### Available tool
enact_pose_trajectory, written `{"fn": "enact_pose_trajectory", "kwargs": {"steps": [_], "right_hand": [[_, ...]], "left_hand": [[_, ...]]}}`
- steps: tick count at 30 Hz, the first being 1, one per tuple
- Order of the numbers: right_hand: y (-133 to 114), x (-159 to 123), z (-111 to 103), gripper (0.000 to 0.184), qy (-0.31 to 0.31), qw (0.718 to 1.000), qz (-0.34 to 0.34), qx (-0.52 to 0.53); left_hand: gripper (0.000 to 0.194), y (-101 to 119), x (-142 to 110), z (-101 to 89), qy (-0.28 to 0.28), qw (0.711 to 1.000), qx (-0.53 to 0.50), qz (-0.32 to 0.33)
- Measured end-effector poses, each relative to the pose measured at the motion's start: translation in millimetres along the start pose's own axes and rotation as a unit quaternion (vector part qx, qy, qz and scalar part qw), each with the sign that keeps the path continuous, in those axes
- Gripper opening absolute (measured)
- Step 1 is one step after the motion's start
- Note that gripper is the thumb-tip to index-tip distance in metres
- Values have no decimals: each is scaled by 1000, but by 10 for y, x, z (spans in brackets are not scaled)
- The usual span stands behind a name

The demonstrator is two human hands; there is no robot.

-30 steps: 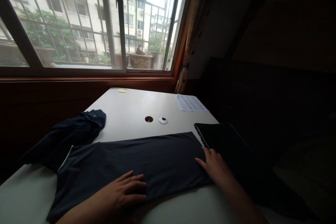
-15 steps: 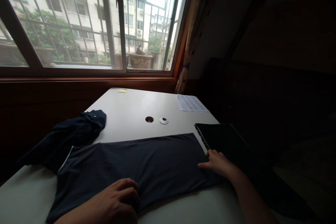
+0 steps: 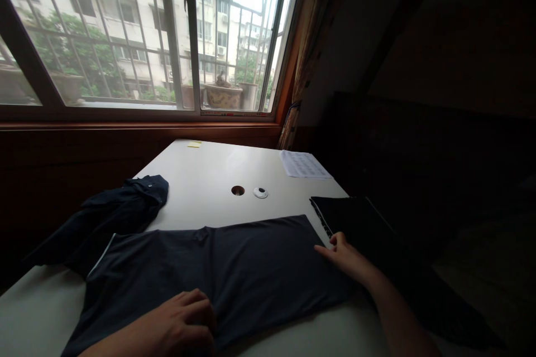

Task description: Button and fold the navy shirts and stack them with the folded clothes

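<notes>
A dark navy shirt (image 3: 251, 268) lies folded lengthwise across the near part of a white table (image 3: 209, 173). My left hand (image 3: 184, 323) rests on the shirt's near edge with its fingers curled into the cloth, which ridges up just above it. My right hand (image 3: 345, 256) pinches the shirt's right end at the hem, fingers together. A second crumpled dark garment (image 3: 113, 212) lies at the left, partly over the table's edge.
A closed black laptop (image 3: 355, 217) lies right of the shirt, touching my right hand's far side. Farther back are a cable hole (image 3: 238, 190), its white cap (image 3: 260, 193), a printed sheet (image 3: 304, 164) and a yellow sticky note (image 3: 194, 144). A barred window (image 3: 146, 33) rises behind.
My left hand went from flat to curled and slid toward me, bunching the cloth. My right hand's fingers closed on the shirt's right end. A small fold ridge appeared in the shirt's middle.
</notes>
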State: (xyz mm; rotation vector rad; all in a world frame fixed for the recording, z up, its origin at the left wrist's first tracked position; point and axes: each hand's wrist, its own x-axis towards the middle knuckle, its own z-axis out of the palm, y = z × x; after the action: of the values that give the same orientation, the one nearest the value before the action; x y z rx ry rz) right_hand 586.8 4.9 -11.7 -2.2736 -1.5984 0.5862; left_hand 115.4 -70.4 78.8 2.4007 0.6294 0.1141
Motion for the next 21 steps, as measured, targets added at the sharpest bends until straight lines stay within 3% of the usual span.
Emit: {"fn": "enact_pose_trajectory", "kwargs": {"steps": [6, 12, 17, 21], "right_hand": [[83, -116, 4, 41, -44, 998, 36, 11], [88, -157, 20, 39, -120, 977, 23, 176], [48, -187, -75, 43, -75, 974, 6, 212], [88, -188, -170, 43, -56, 976, 0, 213]], "left_hand": [[42, -437, -134, 249, 77, 994, 64, -40], [61, -682, -143, 399, 70, 988, 130, -40], [63, -678, -87, 409, 55, 985, 158, -39], [63, -800, 13, 466, 65, 976, 202, -45]]}}
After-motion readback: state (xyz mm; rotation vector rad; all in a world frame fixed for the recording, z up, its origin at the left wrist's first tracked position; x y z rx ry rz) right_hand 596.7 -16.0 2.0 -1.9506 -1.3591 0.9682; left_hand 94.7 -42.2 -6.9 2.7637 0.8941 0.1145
